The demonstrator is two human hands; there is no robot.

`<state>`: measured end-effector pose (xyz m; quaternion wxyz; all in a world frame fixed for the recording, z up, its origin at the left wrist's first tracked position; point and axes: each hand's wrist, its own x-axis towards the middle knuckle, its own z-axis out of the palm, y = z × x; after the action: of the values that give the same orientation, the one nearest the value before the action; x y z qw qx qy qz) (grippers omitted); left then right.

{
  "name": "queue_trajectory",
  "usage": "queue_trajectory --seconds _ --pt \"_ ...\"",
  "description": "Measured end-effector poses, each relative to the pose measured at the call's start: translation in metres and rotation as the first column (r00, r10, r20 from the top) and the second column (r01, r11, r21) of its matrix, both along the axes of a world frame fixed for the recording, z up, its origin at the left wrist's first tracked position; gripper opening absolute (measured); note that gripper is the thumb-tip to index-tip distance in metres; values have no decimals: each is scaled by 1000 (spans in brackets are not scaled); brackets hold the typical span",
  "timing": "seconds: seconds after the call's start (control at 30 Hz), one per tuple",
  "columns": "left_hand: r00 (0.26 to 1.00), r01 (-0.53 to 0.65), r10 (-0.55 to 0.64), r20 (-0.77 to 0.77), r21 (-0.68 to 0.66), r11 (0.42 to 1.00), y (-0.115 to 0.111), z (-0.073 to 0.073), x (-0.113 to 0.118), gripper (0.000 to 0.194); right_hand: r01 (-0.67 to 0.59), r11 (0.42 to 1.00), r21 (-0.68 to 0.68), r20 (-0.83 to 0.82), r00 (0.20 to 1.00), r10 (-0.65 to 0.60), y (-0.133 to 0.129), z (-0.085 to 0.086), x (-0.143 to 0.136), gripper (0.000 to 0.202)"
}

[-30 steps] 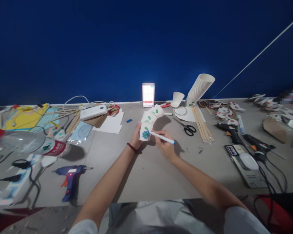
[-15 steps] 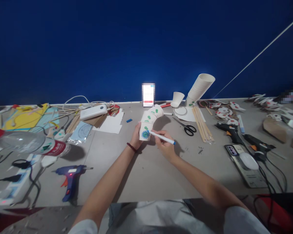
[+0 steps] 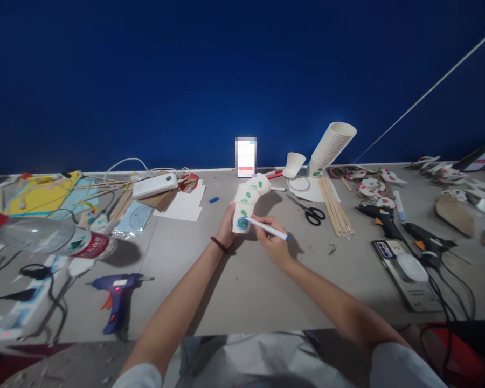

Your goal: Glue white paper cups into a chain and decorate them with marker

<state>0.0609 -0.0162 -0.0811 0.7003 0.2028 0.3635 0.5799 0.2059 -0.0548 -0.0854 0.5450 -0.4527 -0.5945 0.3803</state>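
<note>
A curved chain of white paper cups (image 3: 248, 196), joined end to end, carries green blotches and a blue-ringed green circle near its lower end. My left hand (image 3: 227, 229) grips this chain from its left side, with some fingers hidden behind it. Between the fingers of my right hand (image 3: 274, 242) is a white marker (image 3: 271, 230) with a blue end. The marker's tip is at the edge of the blue ring, on the lowest cup. A small blue cap (image 3: 214, 200) lies on the table to the left of the cups.
Black scissors (image 3: 313, 214), wooden sticks (image 3: 334, 207) and a leaning cup stack (image 3: 332, 146) stand or lie to the right. Black glue guns (image 3: 382, 218) and a phone (image 3: 406, 277) are farther right. On the left are a blue glue gun (image 3: 117, 296), a plastic bottle (image 3: 52, 237) and a power strip (image 3: 28, 307).
The cup chain has shifted very slightly to the right in my left hand. The marker's tip stays by the blue ring, and its back end has moved slightly left.
</note>
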Motion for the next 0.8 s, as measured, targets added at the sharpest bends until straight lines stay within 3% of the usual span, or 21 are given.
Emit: queue_trajectory --seconds 0.23,0.4,0.57,0.7,0.8 --pt "997 -69 70 13 -3 998 -3 -6 0 45 2 1000 -15 -23 1000 -2 -2 0 1 26" --pt "992 -100 96 77 51 994 -5 -2 0 41 41 999 -12 -46 998 -42 0 -1 2 34" --pt "984 -106 110 140 -39 994 -2 3 -4 39 53 998 -25 -68 996 -54 3 -5 2 34" --pt "984 -146 155 90 -107 984 -1 4 -1 54 42 999 -33 -66 997 -44 2 -4 2 31" --pt "986 -157 161 46 -76 985 -3 4 2 48 43 999 -18 -58 997 -44 1 -4 1 28"
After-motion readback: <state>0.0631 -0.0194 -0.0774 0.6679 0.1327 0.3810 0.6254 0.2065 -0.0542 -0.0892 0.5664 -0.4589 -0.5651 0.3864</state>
